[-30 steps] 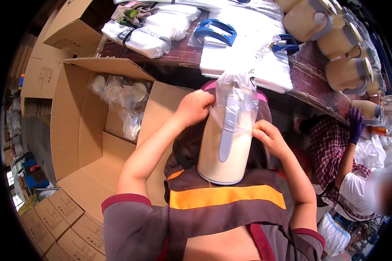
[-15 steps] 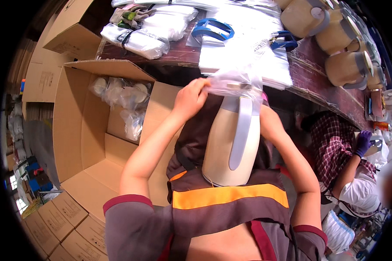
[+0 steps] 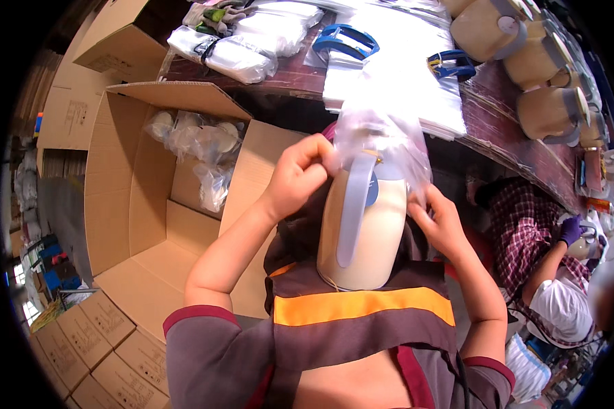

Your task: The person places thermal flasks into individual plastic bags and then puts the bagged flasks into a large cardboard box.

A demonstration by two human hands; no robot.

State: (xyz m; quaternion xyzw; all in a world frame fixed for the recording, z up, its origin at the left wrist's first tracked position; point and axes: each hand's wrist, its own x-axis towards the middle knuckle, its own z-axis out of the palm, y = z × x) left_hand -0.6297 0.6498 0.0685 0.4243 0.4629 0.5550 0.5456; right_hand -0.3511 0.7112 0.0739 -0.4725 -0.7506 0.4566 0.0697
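Observation:
A cream jug (image 3: 382,232) with a grey handle (image 3: 353,211) rests on my lap, tilted away from me. Over its top hangs a clear plastic bag (image 3: 382,129), and the grey upper part shows through it. My left hand (image 3: 299,176) is closed on the bag's edge at the jug's left. On the other side, my right hand (image 3: 441,221) has thumb and fingers pinched on the bag beside the jug's wall. A dark round tag (image 3: 372,190) shows behind the handle.
At left stands an open carton (image 3: 109,198) with bagged items (image 3: 211,150) inside. The dark red table (image 3: 484,102) ahead bears a stack of white bags (image 3: 402,54), blue clips (image 3: 346,42) and several jugs (image 3: 549,112). A co-worker (image 3: 525,232) sits at right.
The bag now spreads over the jug's top. My right hand has come from behind the jug to its right side. The jug has turned, its handle moving left.

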